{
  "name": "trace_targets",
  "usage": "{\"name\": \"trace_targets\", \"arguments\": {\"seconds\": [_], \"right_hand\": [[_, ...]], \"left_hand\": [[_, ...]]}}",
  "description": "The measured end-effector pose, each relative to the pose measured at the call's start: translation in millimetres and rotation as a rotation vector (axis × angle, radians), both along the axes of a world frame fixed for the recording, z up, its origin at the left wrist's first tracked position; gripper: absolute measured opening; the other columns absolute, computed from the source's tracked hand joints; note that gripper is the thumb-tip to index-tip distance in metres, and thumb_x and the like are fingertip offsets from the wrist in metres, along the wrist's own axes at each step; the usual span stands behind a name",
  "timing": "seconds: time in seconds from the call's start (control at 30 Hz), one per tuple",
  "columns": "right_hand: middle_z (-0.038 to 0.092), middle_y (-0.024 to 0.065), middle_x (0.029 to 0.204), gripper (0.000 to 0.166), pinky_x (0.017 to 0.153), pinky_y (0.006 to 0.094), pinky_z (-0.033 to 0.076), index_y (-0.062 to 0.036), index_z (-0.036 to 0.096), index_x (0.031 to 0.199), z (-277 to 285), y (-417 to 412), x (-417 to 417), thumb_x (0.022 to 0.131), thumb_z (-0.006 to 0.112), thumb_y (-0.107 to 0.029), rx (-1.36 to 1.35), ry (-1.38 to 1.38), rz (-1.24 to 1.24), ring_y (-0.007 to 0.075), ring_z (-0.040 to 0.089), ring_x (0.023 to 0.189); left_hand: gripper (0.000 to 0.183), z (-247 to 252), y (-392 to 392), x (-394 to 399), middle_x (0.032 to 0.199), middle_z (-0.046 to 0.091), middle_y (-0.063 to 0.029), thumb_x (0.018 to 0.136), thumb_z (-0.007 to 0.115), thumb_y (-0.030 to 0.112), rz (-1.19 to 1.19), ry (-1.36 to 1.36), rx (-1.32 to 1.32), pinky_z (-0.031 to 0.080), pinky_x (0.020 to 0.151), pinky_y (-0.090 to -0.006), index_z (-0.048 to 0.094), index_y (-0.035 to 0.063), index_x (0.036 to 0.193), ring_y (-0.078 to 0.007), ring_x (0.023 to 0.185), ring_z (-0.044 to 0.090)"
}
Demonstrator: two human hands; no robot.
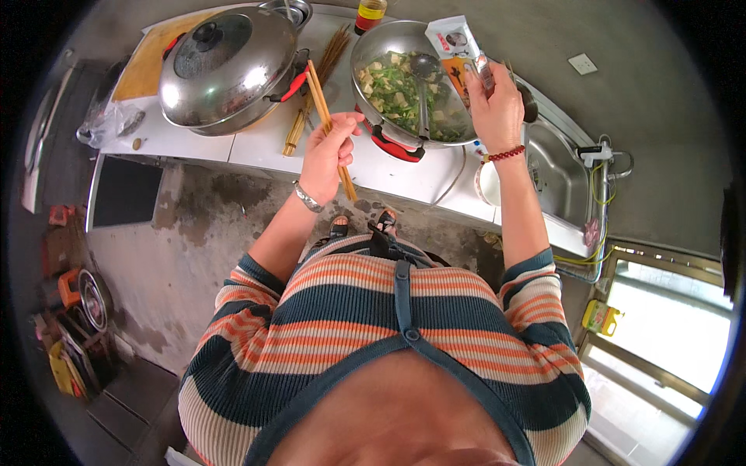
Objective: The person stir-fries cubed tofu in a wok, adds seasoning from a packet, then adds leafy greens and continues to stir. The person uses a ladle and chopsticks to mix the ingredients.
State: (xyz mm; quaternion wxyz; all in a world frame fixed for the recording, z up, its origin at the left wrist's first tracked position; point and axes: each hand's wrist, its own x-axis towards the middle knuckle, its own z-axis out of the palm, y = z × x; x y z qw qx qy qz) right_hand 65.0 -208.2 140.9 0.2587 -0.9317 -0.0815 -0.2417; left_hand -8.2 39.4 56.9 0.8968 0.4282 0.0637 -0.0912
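Observation:
A pair of wooden chopsticks (319,96) is gripped in my left hand (331,152), tips pointing up and away from me. My right hand (500,108) holds a seasoning packet (455,51), printed white and orange, over the right rim of a metal wok (379,39). Inside the wok lie chopped greens (402,99) with pale cubes that look like tofu (398,99). A metal ladle (423,110) rests among them, its handle leaning on the near rim. Whether anything leaves the packet cannot be made out.
Left of the wok stands a lidded steel pan (233,76) with red-and-black handles. A bamboo brush (317,87) lies between the two. To the right are a white bowl (488,184) and a steel sink (559,169). A sauce bottle (369,16) and a cutting board (145,55) sit farther back.

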Motion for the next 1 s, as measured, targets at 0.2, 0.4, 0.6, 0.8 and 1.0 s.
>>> {"name": "trace_targets", "arguments": {"seconds": [0.2,0.4,0.6,0.8,1.0], "right_hand": [[0.067,0.0141,0.086,0.030,0.075,0.0448,0.045,-0.0045,0.059,0.102,-15.4,-16.9,37.3,0.085,0.063,-0.029,-0.065,0.077,0.008,0.0349,0.063,0.081],[0.067,0.0143,0.087,0.029,0.077,0.0445,0.045,-0.0045,0.058,0.103,-3.2,-17.6,43.4,0.086,0.062,-0.027,-0.035,-0.009,0.031,0.0346,0.063,0.081],[0.067,0.0172,0.087,0.031,0.075,0.0442,0.047,-0.0024,0.059,0.102,-28.9,-35.7,57.5,0.086,0.061,-0.029,-0.144,0.016,-0.041,0.0355,0.063,0.081],[0.066,0.0199,0.087,0.031,0.072,0.0442,0.049,0.0002,0.059,0.101,-19.1,-40.6,35.5,0.085,0.063,-0.026,-0.012,0.079,-0.047,0.0372,0.064,0.079],[0.066,0.0193,0.082,0.027,0.060,0.0394,0.050,0.0014,0.057,0.098,-12.7,-36.6,2.4,0.086,0.064,-0.022,0.114,0.122,-0.065,0.0359,0.064,0.070]], "left_hand": [[0.018,1.1,-9.3,5.3,0.085,0.054,0.0014,0.090,0.061,0.018,0.054,0.044,0.005,0.027,0.047,-0.0166,0.061,0.0050,0.103,-0.0006,0.055,0.035],[0.017,-3.1,-13.4,10.6,0.085,0.054,0.0015,0.090,0.061,0.018,0.115,0.045,-0.014,0.027,0.047,-0.0173,0.061,0.0055,0.101,-0.0006,0.055,0.034],[0.018,-0.5,-13.8,13.1,0.085,0.055,0.0021,0.090,0.061,0.019,0.074,0.044,0.028,0.027,0.048,-0.0170,0.061,0.0051,0.101,-0.0008,0.056,0.034],[0.021,-7.7,-9.7,21.2,0.086,0.053,0.0025,0.092,0.056,0.020,0.044,0.028,0.028,0.027,0.050,-0.0169,0.062,0.0061,0.106,-0.0020,0.059,0.035],[0.021,-6.4,-4.5,26.1,0.086,0.053,0.0030,0.092,0.057,0.020,0.026,0.020,0.009,0.027,0.050,-0.0169,0.063,0.0061,0.106,-0.0024,0.059,0.035]]}}
